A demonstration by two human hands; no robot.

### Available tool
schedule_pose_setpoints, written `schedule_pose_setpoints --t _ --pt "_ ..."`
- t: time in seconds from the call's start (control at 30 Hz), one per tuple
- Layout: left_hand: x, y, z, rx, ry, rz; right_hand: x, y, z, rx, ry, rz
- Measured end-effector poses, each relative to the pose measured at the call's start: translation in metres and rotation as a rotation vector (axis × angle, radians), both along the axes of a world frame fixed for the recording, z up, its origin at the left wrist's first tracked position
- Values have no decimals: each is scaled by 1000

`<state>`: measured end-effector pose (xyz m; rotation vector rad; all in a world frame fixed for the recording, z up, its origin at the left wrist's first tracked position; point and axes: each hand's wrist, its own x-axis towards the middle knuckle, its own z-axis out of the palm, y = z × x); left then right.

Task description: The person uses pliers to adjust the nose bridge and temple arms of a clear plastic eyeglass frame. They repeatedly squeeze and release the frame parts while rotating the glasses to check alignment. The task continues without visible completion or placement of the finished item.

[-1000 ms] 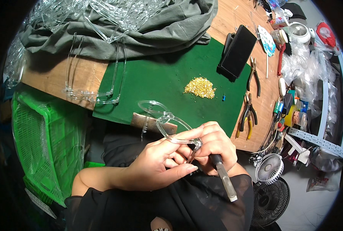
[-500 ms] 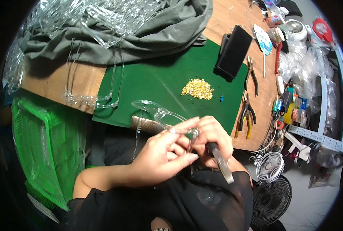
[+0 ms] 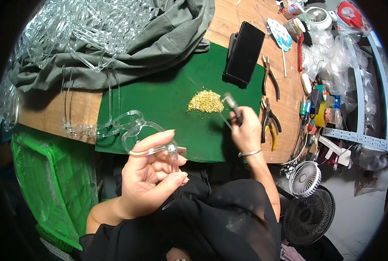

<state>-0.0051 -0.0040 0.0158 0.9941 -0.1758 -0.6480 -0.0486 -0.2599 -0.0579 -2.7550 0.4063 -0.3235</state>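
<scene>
My left hand [image 3: 150, 174] pinches a clear plastic eyeglass frame [image 3: 147, 150] between thumb and fingers, raised in front of me over the near table edge. Away to the right, my right hand [image 3: 247, 130] is closed round a slim hand tool [image 3: 231, 103] with dark and greyish parts; motion blurs it, so its kind is unclear. A thin metal shaft also shows beside those fingers. That hand is just right of a pile of tiny gold-coloured metal parts [image 3: 205, 101] on the green mat [image 3: 159, 95].
Clear frames heap on a grey cloth [image 3: 159, 56] at far left; one frame [image 3: 91, 128] stands at the mat's left edge. A black phone [image 3: 245, 52] and two pliers [image 3: 270, 78] lie right. A green crate [image 3: 50, 182] stands left, fans [image 3: 305, 178] lower right.
My hands have parted: the right went right and forward to beside the gold parts with its tool, while the left keeps the eyeglass frame. The whole view has shifted slightly.
</scene>
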Motion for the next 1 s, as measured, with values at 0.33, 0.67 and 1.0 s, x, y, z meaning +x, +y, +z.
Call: schedule_pose_setpoints --t 0.33,0.67,1.0 --pt "1 6 1 -50 54 -19 7 -19 -20 -155 53 -142" --pt "-5 11 3 -7 156 -14 -2 89 90 1019 -102 349" --pt "-9 12 -5 45 -75 9 4 106 80 883 -227 397"
